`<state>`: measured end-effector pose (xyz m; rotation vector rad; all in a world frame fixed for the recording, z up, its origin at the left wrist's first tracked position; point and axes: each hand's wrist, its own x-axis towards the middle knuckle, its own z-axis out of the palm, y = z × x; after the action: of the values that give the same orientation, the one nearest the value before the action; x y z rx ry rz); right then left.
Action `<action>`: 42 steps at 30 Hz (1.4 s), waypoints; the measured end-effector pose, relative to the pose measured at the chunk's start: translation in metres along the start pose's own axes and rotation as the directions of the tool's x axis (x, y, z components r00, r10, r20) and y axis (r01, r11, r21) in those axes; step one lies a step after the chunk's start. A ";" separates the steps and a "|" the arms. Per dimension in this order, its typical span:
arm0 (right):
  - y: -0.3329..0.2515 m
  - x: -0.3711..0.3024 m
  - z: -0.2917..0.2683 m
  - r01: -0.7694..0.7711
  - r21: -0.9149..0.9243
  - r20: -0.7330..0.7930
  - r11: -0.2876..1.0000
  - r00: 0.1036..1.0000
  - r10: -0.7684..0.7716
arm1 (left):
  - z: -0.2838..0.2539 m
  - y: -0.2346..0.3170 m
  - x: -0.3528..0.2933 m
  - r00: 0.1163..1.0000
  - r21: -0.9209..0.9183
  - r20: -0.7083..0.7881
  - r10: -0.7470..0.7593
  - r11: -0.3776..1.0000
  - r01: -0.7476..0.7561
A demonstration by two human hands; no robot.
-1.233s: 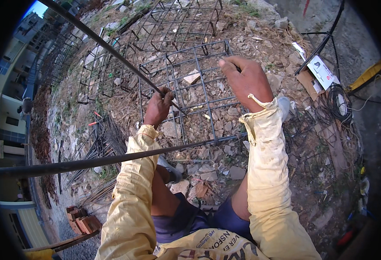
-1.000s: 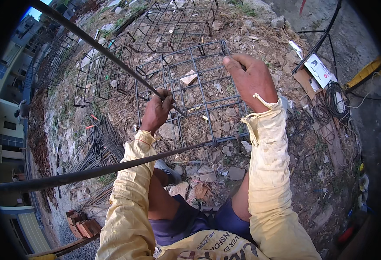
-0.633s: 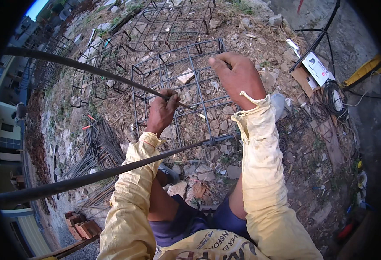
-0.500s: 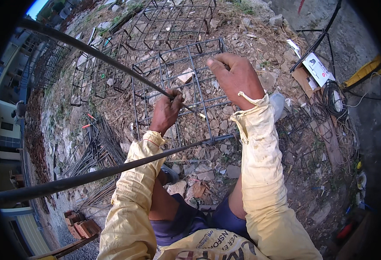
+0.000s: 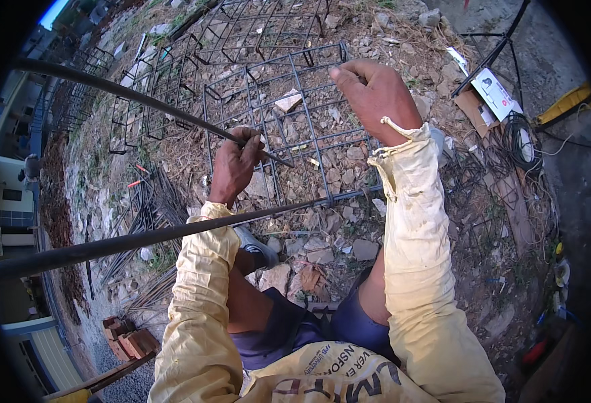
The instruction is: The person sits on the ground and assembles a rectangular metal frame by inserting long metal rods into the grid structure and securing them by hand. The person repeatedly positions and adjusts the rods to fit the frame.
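My left hand (image 5: 234, 164) is closed around a dark steel bar (image 5: 141, 101) close to its tip. The bar slants in from the upper left, and its tip points down over a tied grid of steel rods (image 5: 312, 127). A second dark bar (image 5: 121, 243) crosses below my left hand and over the sleeve, meeting the grid's near edge. Above the grid's right side hangs my right hand (image 5: 383, 97), thumb and fingers curled together. Anything between those fingers is hidden. Both forearms wear pale yellow sleeves.
More steel rod cages (image 5: 255, 30) lie beyond the grid. Rubble covers the ground, and a bundle of thin rods (image 5: 151, 208) lies at left. On the right are an opened cardboard box (image 5: 487, 101) and a coil of black cable (image 5: 520, 144). Bricks (image 5: 131, 339) sit lower left.
My left hand has shifted left with the bar, and more of the bar's tip shows past my fingers. My right hand sits slightly further right, still curled.
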<state>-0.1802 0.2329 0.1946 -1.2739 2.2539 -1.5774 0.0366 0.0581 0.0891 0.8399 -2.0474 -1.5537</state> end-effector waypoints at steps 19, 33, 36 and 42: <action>0.006 -0.012 -0.010 -0.011 -0.106 0.126 0.994 0.992 0.024 | 0.005 -0.002 -0.015 0.999 0.185 0.012 0.042 0.982 -0.044; 0.008 -0.018 -0.031 -0.050 -0.095 0.146 0.994 0.987 0.064 | -0.008 -0.047 0.008 0.998 0.043 -0.069 0.015 0.999 -0.012; 0.016 -0.017 -0.032 -0.020 -0.109 0.111 0.994 0.993 0.033 | 0.005 -0.039 0.006 0.996 0.071 -0.080 0.027 0.997 -0.021; 0.008 -0.018 -0.026 -0.031 -0.073 0.123 0.997 0.992 0.040 | 0.006 -0.039 -0.005 0.994 0.148 -0.029 0.101 0.984 -0.096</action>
<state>-0.1869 0.2652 0.1933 -1.3033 2.2602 -1.3772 0.0439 0.0581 0.0501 0.8000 -2.1624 -1.3395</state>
